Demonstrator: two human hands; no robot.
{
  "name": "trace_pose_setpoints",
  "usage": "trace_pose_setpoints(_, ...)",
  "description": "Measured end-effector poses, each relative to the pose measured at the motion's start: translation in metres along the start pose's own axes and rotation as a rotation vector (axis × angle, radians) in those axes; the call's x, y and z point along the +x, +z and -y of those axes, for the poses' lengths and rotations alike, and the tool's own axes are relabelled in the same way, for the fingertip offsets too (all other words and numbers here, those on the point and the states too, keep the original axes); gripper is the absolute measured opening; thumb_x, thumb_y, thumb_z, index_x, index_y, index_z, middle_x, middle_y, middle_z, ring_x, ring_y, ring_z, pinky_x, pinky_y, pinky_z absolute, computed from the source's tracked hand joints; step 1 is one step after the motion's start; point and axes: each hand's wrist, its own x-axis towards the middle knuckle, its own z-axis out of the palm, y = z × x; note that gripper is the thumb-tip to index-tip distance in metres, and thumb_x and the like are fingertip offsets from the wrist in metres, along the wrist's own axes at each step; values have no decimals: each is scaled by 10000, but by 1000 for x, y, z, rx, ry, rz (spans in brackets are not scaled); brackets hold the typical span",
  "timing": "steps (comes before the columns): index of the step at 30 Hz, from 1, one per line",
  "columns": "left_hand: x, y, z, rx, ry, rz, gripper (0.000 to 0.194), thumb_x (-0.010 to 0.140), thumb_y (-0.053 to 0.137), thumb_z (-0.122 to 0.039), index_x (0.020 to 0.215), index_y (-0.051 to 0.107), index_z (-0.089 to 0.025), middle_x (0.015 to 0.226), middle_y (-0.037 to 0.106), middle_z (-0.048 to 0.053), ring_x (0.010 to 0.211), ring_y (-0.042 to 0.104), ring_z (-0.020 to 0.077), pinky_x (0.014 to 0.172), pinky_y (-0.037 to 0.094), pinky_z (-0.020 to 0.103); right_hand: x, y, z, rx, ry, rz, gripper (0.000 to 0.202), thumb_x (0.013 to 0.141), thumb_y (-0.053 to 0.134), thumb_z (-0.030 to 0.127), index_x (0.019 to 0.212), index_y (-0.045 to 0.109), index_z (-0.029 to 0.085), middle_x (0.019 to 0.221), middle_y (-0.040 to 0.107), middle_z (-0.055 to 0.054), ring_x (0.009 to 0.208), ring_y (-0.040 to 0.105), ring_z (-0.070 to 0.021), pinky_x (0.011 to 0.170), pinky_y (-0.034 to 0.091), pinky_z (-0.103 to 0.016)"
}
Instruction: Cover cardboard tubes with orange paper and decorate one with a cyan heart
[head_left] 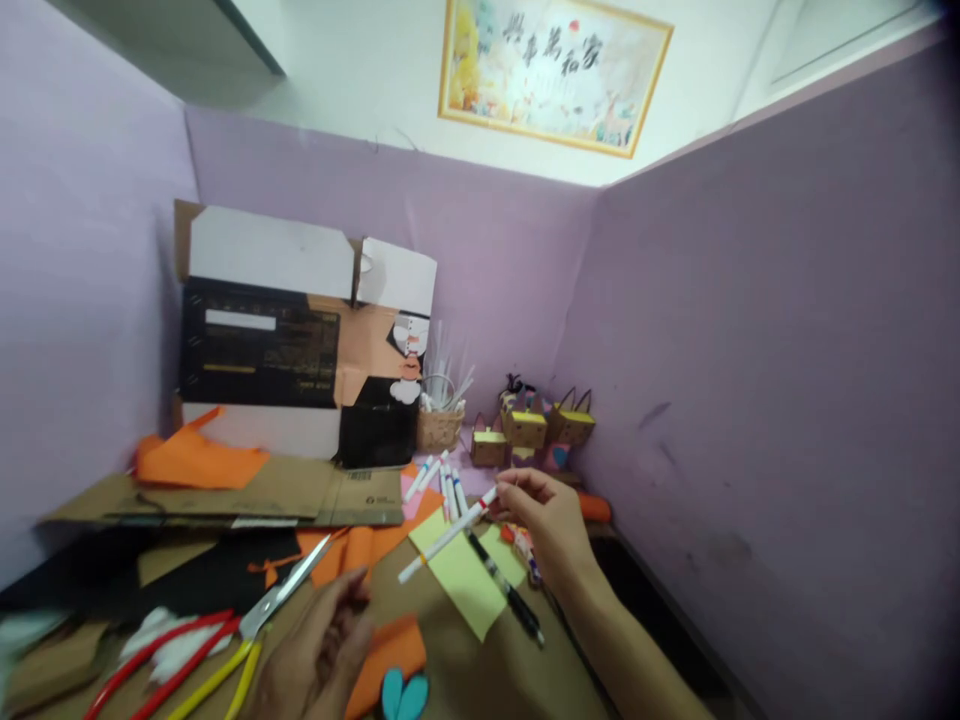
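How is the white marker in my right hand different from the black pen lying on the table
The white marker is held up in the right hand, tilted above the yellow paper; the black pen lies flat on the table, untouched. The marker is white with a red band near the fingers; the pen is dark all over. Both are slim writing tools that cross over the yellow paper.

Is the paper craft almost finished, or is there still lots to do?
Some looks done: small yellow-topped paper boxes stand at the back wall. In hand: the right hand holds a white marker with a red band above yellow-green paper; the blurred left hand touches an orange paper piece. Left, probably: loose orange sheets, scissors lying out.
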Motion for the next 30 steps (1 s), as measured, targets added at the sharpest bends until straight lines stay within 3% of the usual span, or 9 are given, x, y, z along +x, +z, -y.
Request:
trace_pose_setpoints(2,-5,-1,-4,-53,11,21,355,830,475,-447,1080,590,-224,817,701,7,691,655,168,562,515,216,-28,5,-17,75,68,3,160,564,693,284,644,654,151,539,630,-20,504,593,-144,523,516,-279)
trace_pose_setpoints(5,-10,-3,-15,-40,25,115,275,843,464,-402,959,636,-220,689,677,-20,597,630,137,541,490,196,-48,9,-35,170,128,-9,201,555,724,306,664,654,152,565,626,-8,529,591,-132,558,527,-276)
trace_pose_setpoints(9,-13,-4,-19,39,63,53,254,858,443,-377,883,640,-219,651,657,-25,583,617,132,533,465,198,-59,13,-44,272,158,1,297,549,754,356,744,649,159,616,625,-1,541,590,-127,555,528,-280)
trace_pose_setpoints(16,-15,-2,-19,55,158,27,213,862,449,-321,904,631,-219,803,706,-2,709,658,143,610,482,207,-90,33,-52,261,368,332,334,549,782,367,758,649,144,532,597,22,468,560,-115,495,490,-250)
trace_pose_setpoints(23,-16,-6,-24,111,264,127,222,880,432,-308,872,625,-199,741,657,10,664,615,133,615,457,222,-94,35,-58,277,347,408,309,651,711,422,732,643,131,522,581,27,430,535,-91,455,446,-206)
trace_pose_setpoints(30,-17,-9,-26,245,374,74,279,898,380,-287,907,636,-178,684,630,28,593,583,139,601,452,239,-97,37,-56,243,306,399,290,674,688,409,666,622,127,533,584,17,433,533,-85,457,436,-199)
